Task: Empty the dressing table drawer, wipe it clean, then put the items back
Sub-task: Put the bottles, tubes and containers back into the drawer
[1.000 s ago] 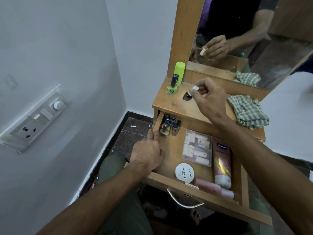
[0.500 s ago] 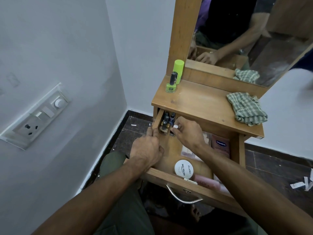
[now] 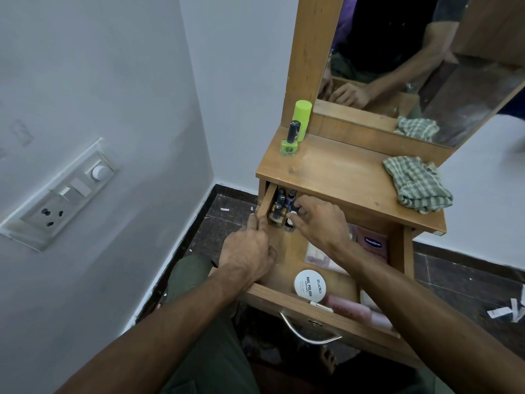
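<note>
A: Fingers (image 3: 297,220) of my right hand (image 3: 318,223) curl round a small white-capped bottle (image 3: 292,215) among the nail polish bottles (image 3: 281,204) at the drawer's 11 o'clock corner. Left hand (image 3: 250,251) grips the drawer's left wall, fingers curled over it.

B: Drawer?

A: Drawer (image 3: 321,309) pulled out, full: white round tin (image 3: 309,285) at 6, pink tube (image 3: 372,245) at 3, clear case (image 3: 321,255) partly under my forearm.

B: Risk?

A: Bottles are packed tight; my knuckles could tip a neighbour, I judge.

B: Around?

A: Green polish bottle (image 3: 289,143) and green stick (image 3: 301,118) at tabletop 10, checked cloth (image 3: 417,184) at 3. Tabletop (image 3: 341,177) overhangs the bottles, crowding the lift.
</note>
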